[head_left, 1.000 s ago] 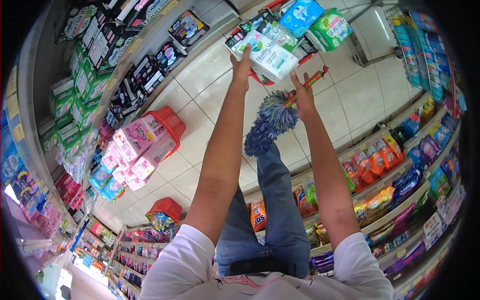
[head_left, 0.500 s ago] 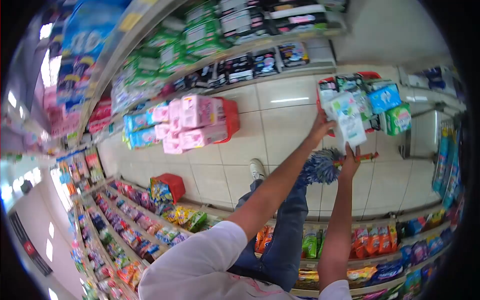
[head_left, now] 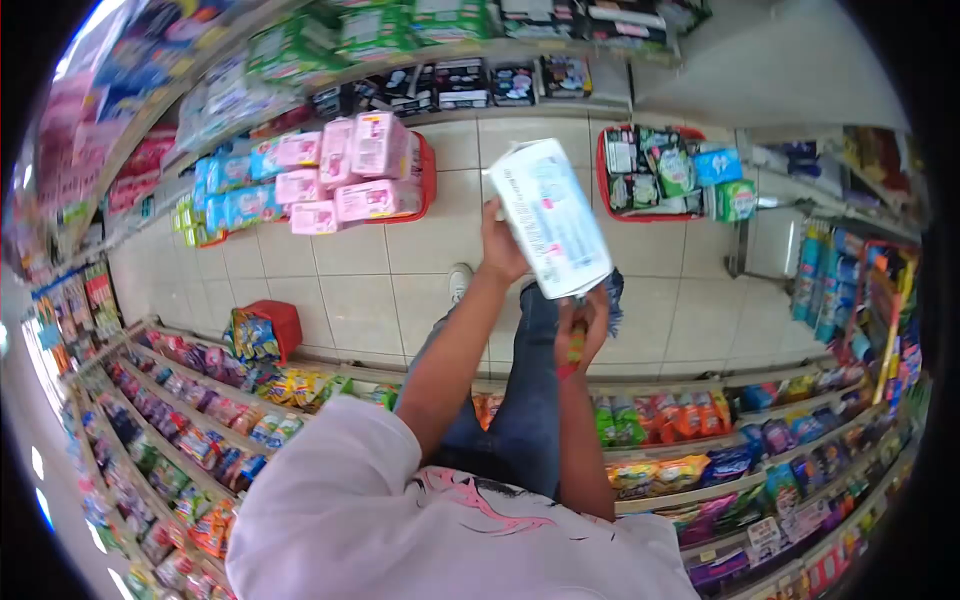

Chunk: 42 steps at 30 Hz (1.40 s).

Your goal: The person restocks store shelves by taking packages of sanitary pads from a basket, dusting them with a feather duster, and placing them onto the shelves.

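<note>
A white and light-blue package is held up in front of my body, tilted, over the tiled floor. My left hand grips its left side, fingers partly behind it. At its bottom end, my right hand supports it while also closed round the red and green handle of a duster. The duster's blue-grey bristles show just beyond my right hand, mostly hidden.
A red basket with dark and green packs stands right of the package. Another red basket holds pink packs at the left. A smaller red basket sits lower left. Stocked shelves run above and below; my shoe is on the floor.
The package has been lifted away from the right-hand basket and brought closer to my body, held in both hands. The duster moved with my right hand, its handle now pointing towards me. The view has shifted.
</note>
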Available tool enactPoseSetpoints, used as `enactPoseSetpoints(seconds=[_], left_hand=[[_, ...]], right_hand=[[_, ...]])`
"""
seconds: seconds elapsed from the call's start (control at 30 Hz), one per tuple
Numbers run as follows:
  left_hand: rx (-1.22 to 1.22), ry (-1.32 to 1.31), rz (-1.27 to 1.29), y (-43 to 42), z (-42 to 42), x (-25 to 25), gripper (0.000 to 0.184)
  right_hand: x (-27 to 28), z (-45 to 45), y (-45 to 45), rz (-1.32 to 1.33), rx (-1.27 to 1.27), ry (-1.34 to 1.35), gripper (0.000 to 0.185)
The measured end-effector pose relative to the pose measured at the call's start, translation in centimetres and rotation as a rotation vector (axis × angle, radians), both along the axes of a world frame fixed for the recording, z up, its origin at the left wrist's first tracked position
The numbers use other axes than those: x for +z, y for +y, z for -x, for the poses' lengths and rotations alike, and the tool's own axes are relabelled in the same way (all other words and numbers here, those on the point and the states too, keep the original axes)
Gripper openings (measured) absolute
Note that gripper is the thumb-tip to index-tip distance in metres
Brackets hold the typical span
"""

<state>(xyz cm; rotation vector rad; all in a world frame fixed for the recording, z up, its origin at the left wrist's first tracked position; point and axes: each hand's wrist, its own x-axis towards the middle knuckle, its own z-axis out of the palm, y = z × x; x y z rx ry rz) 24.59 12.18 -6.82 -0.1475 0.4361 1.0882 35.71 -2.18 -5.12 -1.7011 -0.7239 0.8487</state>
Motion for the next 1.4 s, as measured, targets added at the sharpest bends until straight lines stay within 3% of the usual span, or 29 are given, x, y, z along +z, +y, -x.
enactPoseSetpoints(seconds=[0.1, 0.17, 0.2, 0.23, 0.3, 0.33, 0.37, 0.43, 0.5, 0.57, 0.6, 0.63, 0.7, 0.73, 0.87, 1.0, 1.07, 1.13, 1.2, 1.27, 1.3, 1.37, 1.4], left_hand=[[0.007, 0.008, -0.134, -0.3, 6.6, 6.5, 0.095], [0.022, 0.019, -0.216, -0.5, 9.6, 11.8, 0.098], [0.014, 0.039, -0.281, -0.8, 11.0, 14.7, 0.101], [0.008, -0.073, -0.367, -1.4, 12.4, 17.0, 0.092], [0.028, -0.186, -0.161, -2.9, 14.5, 18.1, 0.084], [-0.052, 0.140, -0.238, -3.7, 15.3, 20.9, 0.079], [-0.050, 0.137, -0.257, -4.5, 16.2, 23.0, 0.079], [-0.032, -0.355, -0.522, -6.0, 18.0, 26.4, 0.065], [0.008, -0.368, -0.526, -7.4, 19.7, 28.5, 0.065], [0.145, -0.387, -0.497, -8.7, 21.7, 29.0, 0.070], [0.210, -0.193, -0.447, -8.8, 22.4, 28.9, 0.066], [0.219, -0.196, -0.446, -9.3, 23.8, 27.8, 0.066], [0.162, 0.190, -0.232, -9.7, 27.0, 25.4, 0.062], [0.143, 0.616, -0.256, -10.2, 27.6, 27.6, 0.071], [0.182, 0.330, -0.252, -13.7, 29.8, 33.8, 0.084], [0.184, 0.524, -0.316, -17.1, 29.9, 28.3, 0.079], [0.162, 0.492, -0.286, -17.4, 30.3, 26.4, 0.077], [0.109, 0.438, -0.247, -17.9, 31.0, 25.3, 0.075], [0.077, 0.307, -0.204, -18.2, 32.3, 24.4, 0.074], [0.043, 0.135, -0.159, -18.5, 33.0, 25.1, 0.073], [0.048, 0.133, -0.160, -18.6, 33.3, 25.8, 0.073], [0.034, 0.196, -0.152, -19.3, 34.0, 26.5, 0.073], [0.020, 0.186, -0.151, -19.4, 34.2, 25.8, 0.073]], right_hand=[[8.0, 2.5, -0.8, -0.215, 0.253, -0.187, 0.043], [11.4, 3.4, -0.5, -0.209, 0.297, -0.139, 0.049], [13.4, 4.3, -0.4, -0.162, 0.282, 0.014, 0.064], [15.9, 5.3, 0.4, -0.196, 0.299, -0.004, 0.064], [21.5, 7.5, 1.1, -0.133, 0.528, 0.157, 0.083], [23.1, 8.6, 1.2, -0.087, 0.608, 0.224, 0.095], [25.0, 10.0, 1.0, -0.105, 0.610, 0.215, 0.095], [28.8, 13.4, 0.8, -0.048, 0.839, 0.177, 0.097], [30.9, 16.5, 0.4, -0.173, 0.832, 0.227, 0.096], [33.6, 18.6, -0.6, -0.100, 0.887, 0.162, 0.093], [34.3, 19.3, -0.8, -0.084, 0.895, 0.159, 0.087], [34.6, 20.0, -1.4, -0.080, 0.903, 0.156, 0.087], [34.7, 21.4, -2.1, -0.216, 0.765, 0.167, 0.078], [34.6, 22.4, -2.3, -0.290, 0.671, 0.288, 0.072], [34.6, 22.7, -2.6, -0.264, 0.717, 0.098, 0.066], [34.2, 22.4, -3.9, -0.151, 0.821, 0.005, 0.056], [32.5, 20.4, -3.7, -0.069, 0.923, 0.064, 0.044], [34.1, 19.4, -3.3, -0.087, 0.835, -0.160, 0.041], [31.5, 15.0, -2.0, 0.155, 0.814, -0.569, 0.047], [34.0, 13.2, -0.1, 0.815, 0.732, -0.494, 0.056], [33.9, 11.8, 0.4, 0.814, 0.735, -0.499, 0.056], [33.4, 9.4, 0.1, 0.603, 0.557, -0.005, 0.057], [33.9, 9.2, -0.2, 0.602, 0.563, -0.008, 0.057]])
